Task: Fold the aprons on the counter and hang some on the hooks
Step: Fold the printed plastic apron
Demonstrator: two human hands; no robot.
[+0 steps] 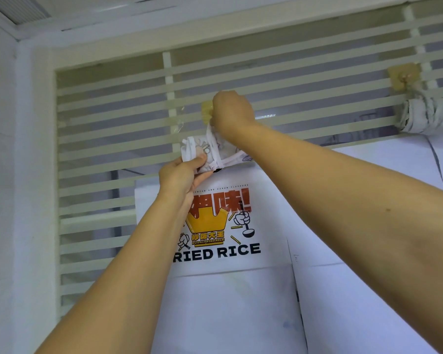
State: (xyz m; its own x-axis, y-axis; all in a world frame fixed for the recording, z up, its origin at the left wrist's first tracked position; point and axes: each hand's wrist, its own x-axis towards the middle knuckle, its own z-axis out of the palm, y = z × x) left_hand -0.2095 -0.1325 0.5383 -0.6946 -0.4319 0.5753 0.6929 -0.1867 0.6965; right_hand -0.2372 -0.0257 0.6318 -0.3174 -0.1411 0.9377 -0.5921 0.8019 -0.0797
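Striped glass panel (113, 149): the widest thing in view. Horizontal frosted bands; what lies behind them is too dim to make out.

Flat white aprons hanging against the panel, count 2.
- Printed apron (228, 315), centre. It carries a yellow crown, red characters and black "FRIED RICE" lettering. The left forearm hides the first letter, and the bottom edge is cut off by the frame. Cannot tell what holds it up.
- Plain apron (368, 251), right, overlapping the printed one's right edge. Largely covered by the right forearm and cut off at the right and bottom.

Hands, count 2, both raised.
- Right hand (232, 111): clenched, back to the camera, fingertips hidden, pressed against the centre hook. A white strap (209, 131) runs up into the fist.
- Left hand (180, 173): thumb and fingers pinch the lower left of the rolled apron (205, 152).

Rolled bundles, count 2.
- The rolled apron is white with faint line drawings and white edging. It sits just below the centre hook and above the printed apron's top edge; its right end is hidden behind the right wrist.
- Second bundle (422, 116) hangs under the right hook, wound with its own strap.

Yellowish stick-on hooks, count 2.
- Centre hook (205, 111) is mostly hidden.
- Right hook (404, 76) is in full view.
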